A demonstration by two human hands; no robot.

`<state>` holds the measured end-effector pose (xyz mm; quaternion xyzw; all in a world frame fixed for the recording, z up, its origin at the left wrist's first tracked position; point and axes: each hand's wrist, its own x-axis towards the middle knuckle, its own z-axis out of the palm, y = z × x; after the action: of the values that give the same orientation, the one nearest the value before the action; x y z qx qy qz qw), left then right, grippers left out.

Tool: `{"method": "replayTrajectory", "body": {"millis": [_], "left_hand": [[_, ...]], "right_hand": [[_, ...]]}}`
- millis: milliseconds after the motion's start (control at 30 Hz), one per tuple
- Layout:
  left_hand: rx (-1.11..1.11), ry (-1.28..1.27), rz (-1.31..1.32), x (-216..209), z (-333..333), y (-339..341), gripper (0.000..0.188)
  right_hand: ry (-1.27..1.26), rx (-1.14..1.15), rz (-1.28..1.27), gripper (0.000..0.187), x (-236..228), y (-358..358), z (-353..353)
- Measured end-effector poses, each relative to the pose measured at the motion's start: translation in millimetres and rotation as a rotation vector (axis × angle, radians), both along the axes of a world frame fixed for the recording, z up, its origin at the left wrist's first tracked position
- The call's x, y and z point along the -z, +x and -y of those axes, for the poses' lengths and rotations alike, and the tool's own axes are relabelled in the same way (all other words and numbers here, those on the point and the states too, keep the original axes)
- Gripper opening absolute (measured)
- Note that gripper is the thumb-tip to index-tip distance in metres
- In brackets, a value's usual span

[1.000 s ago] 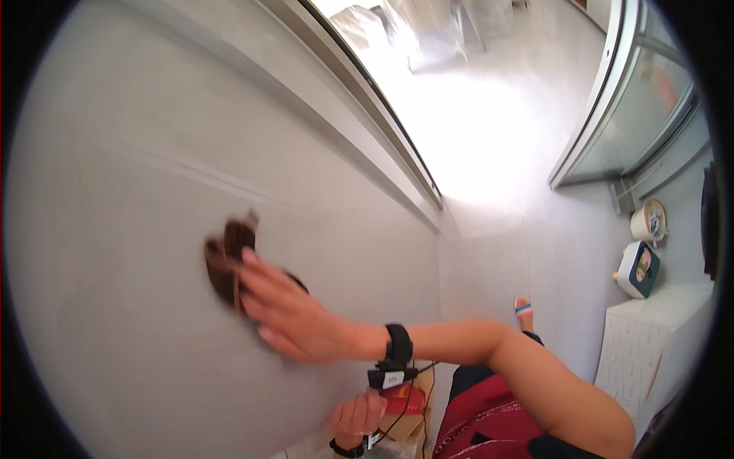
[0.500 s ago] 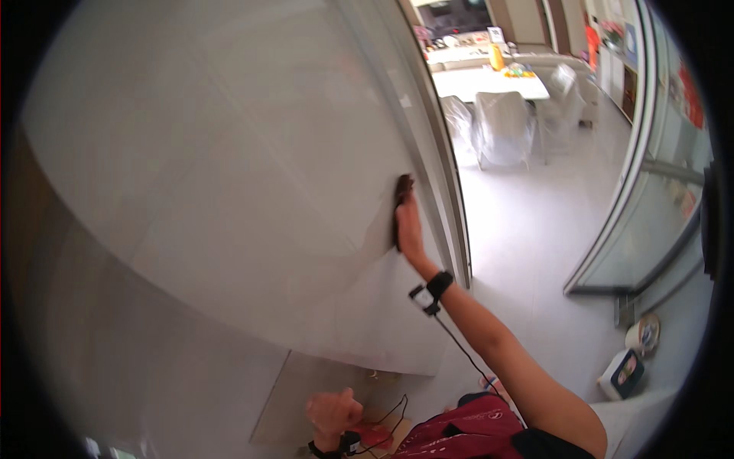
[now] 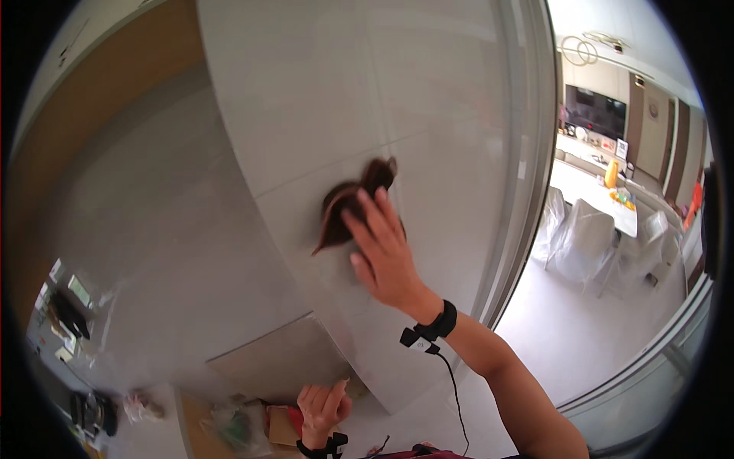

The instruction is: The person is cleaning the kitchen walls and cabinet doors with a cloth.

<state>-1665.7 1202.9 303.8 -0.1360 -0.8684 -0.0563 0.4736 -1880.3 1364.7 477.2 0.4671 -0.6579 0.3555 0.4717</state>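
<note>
My right hand (image 3: 386,256) presses a dark brown cloth (image 3: 348,218) against a glossy pale panel (image 3: 306,92). Its fingers lie spread over the cloth, which bunches up past the fingertips, with one loose corner pointing left. A black strap with a small corded device (image 3: 420,341) sits on that wrist. Low in the view, my left hand (image 3: 323,409) hovers with its fingers curled and nothing visible in them. It is near a flat grey-beige board (image 3: 283,356), and I cannot tell whether it touches the board.
Right of the panel, a metal door frame (image 3: 527,168) borders an opening to a room with a white table (image 3: 577,191) and plastic-covered chairs (image 3: 581,241). Below the board are a cardboard box (image 3: 283,427) and a plastic bag (image 3: 233,428). Counter items (image 3: 92,413) stand at lower left.
My view has swung left and up. My right hand and the cloth have moved from beside the door frame leftward across the panel. My left hand remains low and curled.
</note>
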Motion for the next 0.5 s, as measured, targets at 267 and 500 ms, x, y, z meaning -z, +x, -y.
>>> {"method": "replayTrajectory", "body": {"millis": [267,500], "left_hand": [[0.097,0.024,-0.003,2,5,29,0.025],[0.132,0.109,0.053,19,44,45,0.025]], "right_hand": [[0.393,0.095,-0.128,0.047,113,12,3],[-0.192,0.101,-0.134,0.045,-53,-27,-17]]}}
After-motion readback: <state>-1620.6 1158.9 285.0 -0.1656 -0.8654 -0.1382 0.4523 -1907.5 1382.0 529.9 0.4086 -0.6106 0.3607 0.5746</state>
